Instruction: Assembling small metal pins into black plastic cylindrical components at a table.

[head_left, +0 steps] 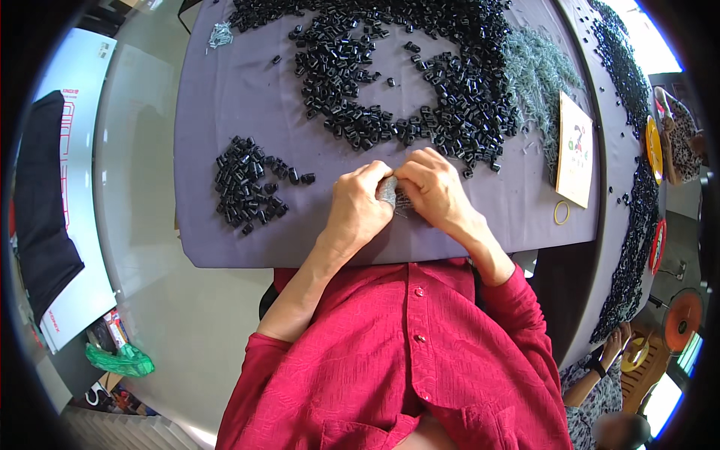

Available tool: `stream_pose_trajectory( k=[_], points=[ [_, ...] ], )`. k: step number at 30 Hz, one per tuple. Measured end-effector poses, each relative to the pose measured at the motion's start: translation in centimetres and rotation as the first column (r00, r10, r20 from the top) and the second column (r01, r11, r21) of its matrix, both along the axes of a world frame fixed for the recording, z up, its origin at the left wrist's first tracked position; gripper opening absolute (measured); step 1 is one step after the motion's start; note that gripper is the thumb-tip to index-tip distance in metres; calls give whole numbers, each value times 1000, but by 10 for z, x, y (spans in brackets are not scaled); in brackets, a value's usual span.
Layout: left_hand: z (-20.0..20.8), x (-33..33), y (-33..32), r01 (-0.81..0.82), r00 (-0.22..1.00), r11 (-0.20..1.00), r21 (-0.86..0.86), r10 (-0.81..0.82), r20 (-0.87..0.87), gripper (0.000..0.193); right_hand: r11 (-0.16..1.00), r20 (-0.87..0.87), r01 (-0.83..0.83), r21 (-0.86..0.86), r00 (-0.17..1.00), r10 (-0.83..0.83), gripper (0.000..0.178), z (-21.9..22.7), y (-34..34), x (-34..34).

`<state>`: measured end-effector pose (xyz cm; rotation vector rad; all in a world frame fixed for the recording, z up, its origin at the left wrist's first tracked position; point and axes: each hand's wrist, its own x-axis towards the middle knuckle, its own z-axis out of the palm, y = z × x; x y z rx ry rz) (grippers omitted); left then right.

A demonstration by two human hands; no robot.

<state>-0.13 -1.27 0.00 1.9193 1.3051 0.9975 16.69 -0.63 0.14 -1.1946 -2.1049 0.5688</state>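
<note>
- Both hands meet at the near edge of a table (225, 112) draped in grey-purple cloth; the fingertips of the left hand (358, 202) and right hand (431, 187) pinch together over a small grey bundle (388, 189).
- The bundle, seemingly thin metal springs or clips, sits squeezed between the two sets of curled fingers, largely hidden by them; a few loose grey ends (401, 204) poke out just beneath the right thumb.
- Both hands are closed on the bundle, knuckles up, wrists resting on the cloth.
- To the left of the left hand, apart from it, lies a small heap (247, 187) of black plastic pieces.
- Beyond the fingers, a far larger spread of black pieces (420, 82) runs across the table's far side, its nearest edge just ahead of the right hand.
- A grey wiry pile (536, 75) lies to the right of that spread, beside a pale card (576, 150) and a yellow rubber band (562, 212).
- The person wears a red shirt (420, 360), sleeves pushed up the forearms.
- A second table (600, 247) at right carries more black pieces; another person's hand (616, 341) shows at its lower end.
</note>
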Motion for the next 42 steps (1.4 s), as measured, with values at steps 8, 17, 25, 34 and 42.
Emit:
stream_pose_trajectory(
  k=[8, 17, 25, 34, 42],
  points=[
    [11, -31, 2, -231, 932, 970, -74, 199, -302, 9, 962, 22, 265, -73, 964, -264, 9, 24, -6, 51],
    [16, -68, 8, -397, 834, 914, -87, 319, -449, 14, 991, 105, 133, 14, 985, -134, 7, 22, -5, 36],
    [14, -38, 2, -290, 924, 950, -118, 246, -292, 7, 992, 198, 44, -121, 980, -19, 12, 29, -23, 47],
    [15, 20, 38, -88, 969, 995, 43, 95, -230, 15, 997, 223, 75, -3, 972, -73, 18, 13, -19, 38],
    [10, 32, 52, -78, 927, 997, -1, 72, -368, 19, 995, 214, 91, -25, 973, -84, 13, 12, -20, 38]
  ],
)
